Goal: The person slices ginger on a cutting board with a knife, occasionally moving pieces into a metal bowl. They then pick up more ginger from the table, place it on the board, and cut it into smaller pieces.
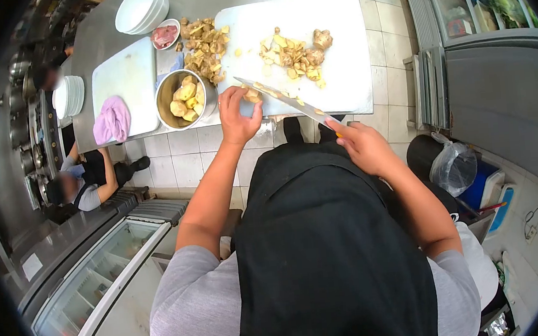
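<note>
My left hand (238,117) grips a piece of ginger (252,96) at the near left edge of a white cutting board (348,54). My right hand (366,146) is closed round the handle of a kitchen knife (295,103). The blade points away to the left, its tip close to the ginger, with bits of peel on the flat. Unpeeled ginger root and peelings (298,55) lie on the board beyond the knife. Just left of my left hand stands a metal pot (161,104) with peeled ginger pieces (188,98) inside. Behind it is a heap of ginger peel (204,47).
A second cutting board (132,71) bears a pink cloth (112,119). A small dish of raw meat (165,35) and stacked white bowls (138,11) stand at the back. Another person (87,182) is at the left. Refrigerators flank the tiled floor (387,57).
</note>
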`<state>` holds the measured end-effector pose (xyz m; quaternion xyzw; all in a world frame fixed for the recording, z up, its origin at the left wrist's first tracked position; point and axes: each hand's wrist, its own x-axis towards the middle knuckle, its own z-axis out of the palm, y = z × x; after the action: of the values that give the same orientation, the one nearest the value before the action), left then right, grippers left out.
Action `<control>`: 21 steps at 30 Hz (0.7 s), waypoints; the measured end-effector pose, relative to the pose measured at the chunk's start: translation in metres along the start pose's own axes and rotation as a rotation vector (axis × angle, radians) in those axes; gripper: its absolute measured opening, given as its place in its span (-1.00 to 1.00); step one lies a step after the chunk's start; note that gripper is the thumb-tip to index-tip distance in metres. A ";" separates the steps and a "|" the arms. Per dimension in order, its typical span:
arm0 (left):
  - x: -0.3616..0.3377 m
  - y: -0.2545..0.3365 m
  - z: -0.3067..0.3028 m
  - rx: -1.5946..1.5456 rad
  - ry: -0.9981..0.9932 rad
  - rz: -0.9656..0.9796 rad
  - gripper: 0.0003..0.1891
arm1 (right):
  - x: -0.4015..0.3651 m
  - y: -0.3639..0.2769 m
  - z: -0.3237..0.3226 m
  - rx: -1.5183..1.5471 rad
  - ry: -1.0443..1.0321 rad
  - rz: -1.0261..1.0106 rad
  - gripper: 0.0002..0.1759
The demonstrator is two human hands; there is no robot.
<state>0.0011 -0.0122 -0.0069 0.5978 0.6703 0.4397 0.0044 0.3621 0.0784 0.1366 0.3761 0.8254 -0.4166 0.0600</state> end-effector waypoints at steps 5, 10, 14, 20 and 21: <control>-0.003 -0.001 0.000 -0.006 -0.001 -0.042 -0.41 | -0.025 -0.002 -0.008 -0.089 -0.004 -0.003 -0.29; -0.003 -0.003 -0.001 -0.017 -0.020 -0.039 -0.41 | -0.015 -0.007 -0.005 -0.085 -0.016 0.004 -0.33; 0.001 -0.001 -0.002 -0.039 0.005 -0.016 -0.45 | 0.033 -0.001 0.018 0.066 -0.004 -0.080 -0.37; -0.002 0.000 -0.008 -0.071 0.012 0.016 -0.41 | 0.060 -0.001 0.022 0.206 -0.049 -0.019 -0.36; -0.004 -0.001 -0.010 -0.047 0.015 0.016 -0.40 | 0.052 0.001 0.021 0.203 -0.054 -0.023 -0.36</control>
<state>-0.0040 -0.0211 -0.0033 0.5996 0.6548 0.4600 0.0098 0.3216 0.0934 0.1010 0.3592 0.7813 -0.5089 0.0389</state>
